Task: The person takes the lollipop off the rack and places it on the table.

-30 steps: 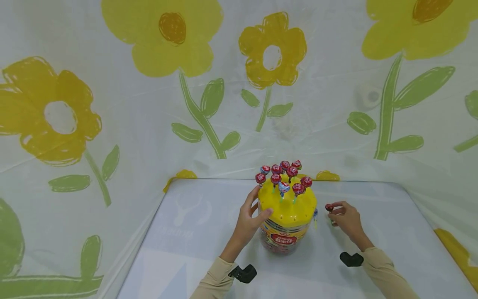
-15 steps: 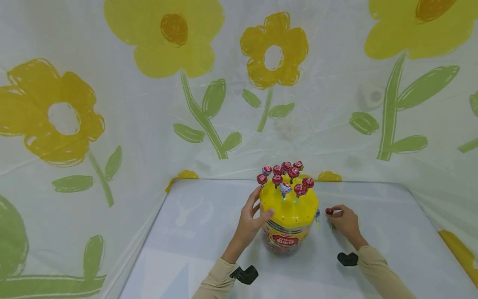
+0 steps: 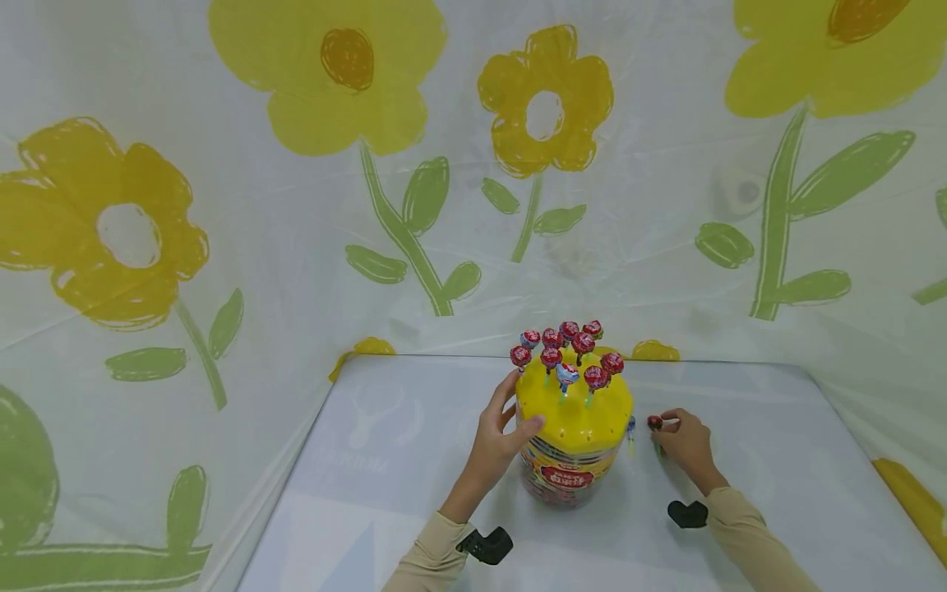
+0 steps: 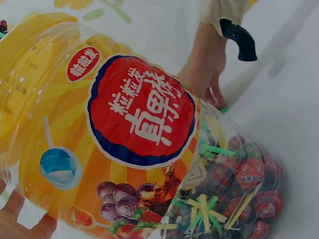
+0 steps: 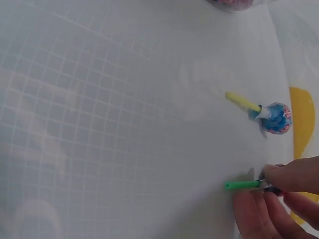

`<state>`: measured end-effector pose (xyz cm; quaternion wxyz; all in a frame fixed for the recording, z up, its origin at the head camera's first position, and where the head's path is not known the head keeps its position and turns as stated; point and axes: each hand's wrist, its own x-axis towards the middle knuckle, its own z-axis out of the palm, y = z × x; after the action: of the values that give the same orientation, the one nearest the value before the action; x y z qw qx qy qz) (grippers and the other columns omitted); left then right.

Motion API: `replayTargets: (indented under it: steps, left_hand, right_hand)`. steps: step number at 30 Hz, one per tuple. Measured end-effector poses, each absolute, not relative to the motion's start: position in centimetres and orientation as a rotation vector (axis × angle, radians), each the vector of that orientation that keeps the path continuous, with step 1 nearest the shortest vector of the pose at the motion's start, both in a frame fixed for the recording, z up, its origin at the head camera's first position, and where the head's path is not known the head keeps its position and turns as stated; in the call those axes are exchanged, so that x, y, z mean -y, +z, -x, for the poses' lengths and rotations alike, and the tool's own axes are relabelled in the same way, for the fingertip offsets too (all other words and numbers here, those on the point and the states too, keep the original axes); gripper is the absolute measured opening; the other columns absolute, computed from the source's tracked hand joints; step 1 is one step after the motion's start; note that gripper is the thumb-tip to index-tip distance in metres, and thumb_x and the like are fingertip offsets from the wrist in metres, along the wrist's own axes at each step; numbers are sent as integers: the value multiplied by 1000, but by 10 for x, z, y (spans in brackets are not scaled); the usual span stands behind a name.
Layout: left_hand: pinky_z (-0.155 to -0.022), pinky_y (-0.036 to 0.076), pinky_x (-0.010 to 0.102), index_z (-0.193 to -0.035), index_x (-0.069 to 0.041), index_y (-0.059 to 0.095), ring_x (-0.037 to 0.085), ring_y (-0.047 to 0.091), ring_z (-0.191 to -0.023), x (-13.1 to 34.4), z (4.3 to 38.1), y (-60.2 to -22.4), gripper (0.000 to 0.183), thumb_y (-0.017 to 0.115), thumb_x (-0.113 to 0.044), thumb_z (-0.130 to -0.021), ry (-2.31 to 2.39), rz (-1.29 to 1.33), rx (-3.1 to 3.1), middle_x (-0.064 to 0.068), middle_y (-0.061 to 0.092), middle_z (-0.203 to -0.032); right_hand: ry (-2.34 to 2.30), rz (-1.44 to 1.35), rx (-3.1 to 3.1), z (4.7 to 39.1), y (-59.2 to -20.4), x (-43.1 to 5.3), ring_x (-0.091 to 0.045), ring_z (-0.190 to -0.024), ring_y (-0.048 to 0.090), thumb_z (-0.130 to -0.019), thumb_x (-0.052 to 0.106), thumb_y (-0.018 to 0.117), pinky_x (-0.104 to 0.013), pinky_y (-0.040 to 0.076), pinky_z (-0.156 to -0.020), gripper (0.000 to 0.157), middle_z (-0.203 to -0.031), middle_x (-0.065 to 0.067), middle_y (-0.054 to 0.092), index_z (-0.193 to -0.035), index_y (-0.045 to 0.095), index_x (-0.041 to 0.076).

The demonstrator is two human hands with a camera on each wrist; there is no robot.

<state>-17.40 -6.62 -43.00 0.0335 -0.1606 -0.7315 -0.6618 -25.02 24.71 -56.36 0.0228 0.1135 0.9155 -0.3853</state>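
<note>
A clear candy jar [image 4: 144, 109] with a yellow lid [image 3: 580, 423] stands on the table. My left hand [image 3: 494, 440] grips it around the lid's left side, thumb on the rim. Several wrapped lollipops [image 3: 551, 357], mostly red, stick up from the lid's holes. To the right of the jar, my right hand [image 3: 686, 444] pinches a dark red lollipop [image 3: 654, 423] by its head, low over the table. Its green stick [image 5: 243, 184] points away from the fingers in the right wrist view. A blue lollipop [image 5: 277, 118] with a yellow stick lies beside it.
The white table [image 3: 355, 493] carries the jar and the loose blue lollipop. Behind it hangs a pale curtain [image 3: 636, 214] printed with yellow flowers. More lollipops [image 4: 249, 172] with coloured sticks fill the jar's bottom.
The right hand has lowered slightly with the red lollipop toward the tabletop. My left hand keeps its hold on the jar. The head view has shifted a little.
</note>
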Motion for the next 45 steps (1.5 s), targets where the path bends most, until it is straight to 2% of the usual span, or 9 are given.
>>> replayTargets:
  steps: [6, 15, 18, 22, 27, 30, 34, 37, 45]
  left_hand:
    - [-99, 29, 43, -138, -13, 25, 13, 29, -124, 66, 173, -428, 66, 56, -29, -83, -2033, 497, 2247, -6, 31, -138]
    - [-99, 28, 44, -138, -14, 25, 13, 29, -124, 66, 173, -429, 65, 56, -29, -83, -2027, 506, 2246, -6, 31, -138]
    - [-100, 27, 45, -138, -15, 25, 13, 29, -124, 66, 173, -430, 64, 56, -28, -83, -2029, 509, 2242, -7, 31, -138]
    - [-100, 27, 44, -138, -15, 25, 13, 29, -124, 66, 174, -431, 64, 56, -27, -83, -2032, 513, 2233, -7, 31, -137]
    - [-100, 27, 43, -138, -15, 26, 12, 29, -123, 66, 175, -432, 64, 56, -28, -83, -2036, 516, 2226, -8, 32, -136]
    - [-100, 27, 44, -137, -16, 26, 11, 29, -123, 67, 175, -431, 63, 56, -28, -83, -2040, 523, 2221, -8, 33, -136]
    - [-100, 26, 45, -137, -17, 27, 11, 29, -124, 68, 175, -431, 63, 56, -27, -83, -2044, 527, 2217, -8, 32, -136]
    - [-100, 26, 45, -137, -17, 27, 11, 28, -124, 68, 175, -431, 63, 57, -27, -83, -2048, 520, 2216, -8, 32, -136]
    - [-100, 27, 44, -137, -17, 27, 12, 29, -124, 67, 174, -431, 62, 56, -27, -83, -2044, 522, 2219, -8, 32, -137]
  right_hand:
    - [-1152, -305, -2898, 248, -557, -249, -21, -62, 53, -73, 12, 66, -29, 46, -51, 41, -78, -16, 60, -106, 50, -6]
    - [-1290, -233, -2931, 254, -560, -261, -18, -55, 55, -75, 17, 65, -28, 46, -45, 40, -85, -22, 58, -106, 50, -4]
    - [-1265, -198, -3009, 269, -584, -276, -17, -59, 56, -78, 29, 65, -25, 46, -44, 40, -85, -15, 59, -106, 51, 4]
    - [-1216, -186, -3115, 289, -618, -297, -16, -66, 57, -75, 46, 61, -26, 48, -48, 45, -85, -5, 59, -106, 52, 14]
    - [-1327, -177, -3083, 302, -627, -308, -19, -71, 58, -74, 49, 61, -31, 50, -51, 47, -89, -3, 57, -109, 52, 18]
    - [-1338, -141, -3111, 304, -623, -309, -12, -69, 57, -73, 51, 60, -26, 50, -51, 45, -88, 3, 56, -108, 52, 23]
    - [-1380, -64, -3027, 269, -543, -276, -19, -73, 58, -78, 41, 60, -26, 51, -55, 44, -91, -6, 57, -110, 52, 13]
    - [-1418, -24, -2939, 240, -482, -250, -29, -79, 58, -82, 31, 60, -32, 52, -61, 42, -95, -17, 56, -111, 50, 3]
    - [-1454, 83, -2976, 233, -459, -241, -26, -81, 55, -82, 33, 58, -26, 51, -59, 39, -96, -13, 57, -110, 51, 6]
